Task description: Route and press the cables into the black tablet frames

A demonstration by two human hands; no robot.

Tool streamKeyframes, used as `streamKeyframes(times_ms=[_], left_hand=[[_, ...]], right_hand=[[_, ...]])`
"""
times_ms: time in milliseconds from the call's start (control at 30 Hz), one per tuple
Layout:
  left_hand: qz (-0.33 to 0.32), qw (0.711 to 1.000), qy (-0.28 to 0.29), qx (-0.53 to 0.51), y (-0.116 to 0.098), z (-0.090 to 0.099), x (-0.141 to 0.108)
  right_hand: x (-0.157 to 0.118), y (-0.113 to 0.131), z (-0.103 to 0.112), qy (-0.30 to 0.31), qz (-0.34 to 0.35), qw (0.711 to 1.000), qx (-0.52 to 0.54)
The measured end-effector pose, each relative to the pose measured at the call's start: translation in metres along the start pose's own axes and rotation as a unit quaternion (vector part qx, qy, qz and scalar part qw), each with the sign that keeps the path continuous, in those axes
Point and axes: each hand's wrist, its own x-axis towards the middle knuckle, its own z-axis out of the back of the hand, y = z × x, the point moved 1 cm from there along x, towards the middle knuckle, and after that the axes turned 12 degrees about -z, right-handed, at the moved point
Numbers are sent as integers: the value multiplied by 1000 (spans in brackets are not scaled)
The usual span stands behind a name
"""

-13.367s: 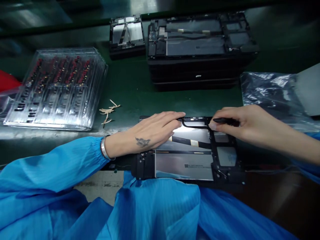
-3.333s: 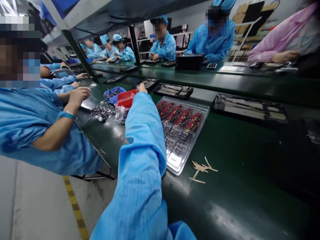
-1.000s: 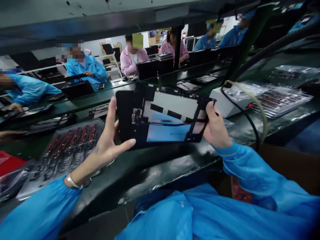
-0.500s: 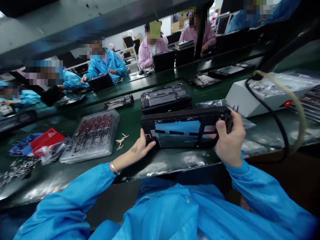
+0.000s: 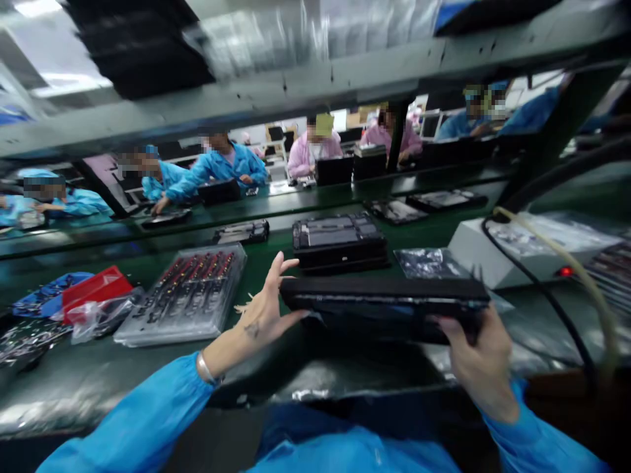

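Observation:
In front of me, above the bench edge, I hold a thick black tablet housing (image 5: pixel 384 295), seen nearly edge-on; its inner face lies in shadow. My right hand (image 5: pixel 476 355) grips the right end, thumb on the near side and fingers behind. At the left end, my left hand (image 5: pixel 269 299) has the corner between its thumb and raised fingers. Behind the housing stands a stack of similar black tablet housings (image 5: pixel 340 240). A clear plastic tray (image 5: pixel 182 295) of small boards with red parts lies left of my left hand, with pale strips between them.
At far left are a red bin (image 5: pixel 96 292), a blue bin (image 5: pixel 39 299) and loose metal parts (image 5: pixel 29 338). A white box (image 5: pixel 486 253) with a red light and hanging hoses stands right. A shelf beam (image 5: pixel 315 82) crosses overhead. Co-workers in blue and pink sit across the bench.
The housing has tipped from showing its inner face to nearly edge-on. My left fingers have lifted and spread. The view has tilted upward, bringing more of the shelf into sight.

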Motion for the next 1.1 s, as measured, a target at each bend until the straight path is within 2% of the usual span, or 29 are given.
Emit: streamKeyframes(times_ms=[33,100,167,233,333,400,467,533,600,667,733,800,867,933,1000,1100], left_hand=[[-38,998,3,59,-5,6,3],[-93,981,45,163,-15,14,9],[-111,963,92,226,-21,15,13],[-105,948,132,271,-23,13,16],[-91,913,217,332,-25,15,23],[-91,898,269,336,-28,23,28],[-99,898,297,310,-32,34,32],[-108,912,288,270,-34,45,33],[-116,934,255,221,-33,55,34],[-118,953,214,180,-29,66,39],[-112,969,156,154,-25,83,56],[-94,985,67,126,-25,102,89],[-61,995,-33,68,-29,118,140],[-10,993,-109,-44,-37,123,206],[73,972,-150,-163,-45,117,282],[86,964,-187,-166,-56,93,398]], right_hand=[[3,9,3,-14,51,999,-9],[8,22,3,-27,139,990,3],[11,23,-4,-14,164,986,29],[11,11,-16,22,123,991,44],[6,-20,-35,67,28,997,40],[3,-34,-41,86,-16,995,41],[3,-35,-41,109,-24,993,50],[6,-22,-34,123,0,991,60],[14,-1,-25,111,41,991,69],[26,22,-14,71,90,989,95],[38,38,-6,15,117,983,140],[48,44,-5,-19,132,976,173],[53,40,-14,15,153,974,164],[52,33,-33,121,195,965,126],[47,25,-58,246,254,931,89],[39,17,-92,356,334,871,59]])
